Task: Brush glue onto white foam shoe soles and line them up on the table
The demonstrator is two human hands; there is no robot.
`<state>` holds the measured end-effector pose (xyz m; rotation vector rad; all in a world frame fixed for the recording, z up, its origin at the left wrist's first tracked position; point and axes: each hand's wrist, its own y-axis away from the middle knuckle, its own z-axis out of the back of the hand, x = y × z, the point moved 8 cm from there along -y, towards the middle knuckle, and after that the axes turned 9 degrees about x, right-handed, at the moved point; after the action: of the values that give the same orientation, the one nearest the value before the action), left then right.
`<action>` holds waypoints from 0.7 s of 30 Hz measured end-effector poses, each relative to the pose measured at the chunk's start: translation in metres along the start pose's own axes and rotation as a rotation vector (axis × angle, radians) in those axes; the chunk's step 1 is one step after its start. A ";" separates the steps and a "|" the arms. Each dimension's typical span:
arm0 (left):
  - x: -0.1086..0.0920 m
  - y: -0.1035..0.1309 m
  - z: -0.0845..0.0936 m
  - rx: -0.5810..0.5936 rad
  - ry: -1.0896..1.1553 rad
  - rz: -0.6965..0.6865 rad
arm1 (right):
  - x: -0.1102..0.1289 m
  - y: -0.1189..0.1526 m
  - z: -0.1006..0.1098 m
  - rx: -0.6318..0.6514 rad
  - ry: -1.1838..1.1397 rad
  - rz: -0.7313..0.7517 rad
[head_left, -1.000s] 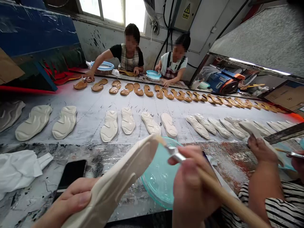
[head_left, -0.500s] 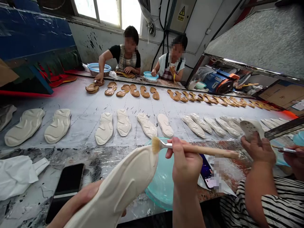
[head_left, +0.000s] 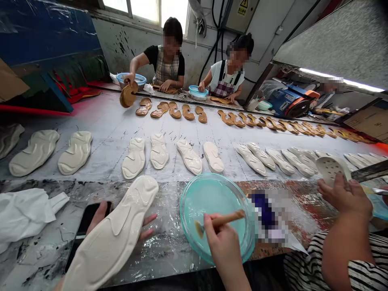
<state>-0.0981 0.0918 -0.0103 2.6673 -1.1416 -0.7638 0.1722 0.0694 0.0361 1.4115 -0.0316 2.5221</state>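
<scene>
A cream-white shoe insole [head_left: 118,230] with raised contours and a glossy front end lies tilted on my left hand [head_left: 98,216]. The thumb and fingers show at its two sides, and the palm is hidden beneath. My right hand [head_left: 226,246] grips a wooden-handled brush [head_left: 229,218] with pale bristles. The bristles are over or in the pale liquid of a round teal basin [head_left: 182,206]; I cannot tell whether they touch it. Behind the insole, a dark phone [head_left: 87,214] lies partly covered on the plastic-covered table edge.
Several white insoles [head_left: 133,157] lie in a row on the pale belt [head_left: 106,121], with tan ones [head_left: 188,112] beyond. Two people sit across. At right, a co-worker's hand [head_left: 345,194] holds a perforated white insole. Crumpled white paper [head_left: 27,218] lies left.
The brush has left the insole's tip and moved down over the basin with my right hand. My left hand has shifted the insole left and turned it flatter. A person opposite has lifted tan insoles.
</scene>
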 end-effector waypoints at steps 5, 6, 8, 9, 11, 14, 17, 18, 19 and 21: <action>0.008 -0.011 -0.005 -0.112 0.088 0.038 | -0.012 0.011 0.003 0.048 -0.330 -0.096; 0.010 -0.014 -0.012 -0.145 0.095 0.043 | -0.009 0.012 0.000 0.070 -0.414 -0.075; 0.015 -0.021 -0.034 -0.156 0.109 0.057 | 0.008 0.016 -0.009 0.087 -0.550 0.036; 0.018 -0.025 -0.046 -0.147 0.119 0.074 | 0.022 0.020 -0.015 0.090 -0.601 0.137; 0.021 -0.030 -0.069 -0.123 0.124 0.080 | 0.057 0.032 -0.026 0.034 -0.622 0.381; 0.017 -0.033 -0.091 -0.091 0.076 -0.023 | 0.097 0.057 -0.025 -0.327 -0.550 0.676; 0.015 -0.031 -0.102 -0.048 0.060 -0.074 | 0.125 0.062 -0.035 -0.257 -0.400 0.822; 0.017 -0.030 -0.104 -0.025 0.077 -0.047 | 0.128 0.060 -0.035 -0.211 -0.347 0.827; 0.019 -0.029 -0.107 -0.002 0.096 -0.013 | 0.129 0.058 -0.032 -0.182 -0.302 0.809; 0.021 -0.026 -0.112 0.039 0.107 0.054 | 0.125 0.052 -0.023 -0.134 -0.232 0.763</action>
<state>-0.0129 0.0875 0.0701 2.6609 -1.2070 -0.5883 0.0791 0.0478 0.1346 1.8846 -0.9251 2.7941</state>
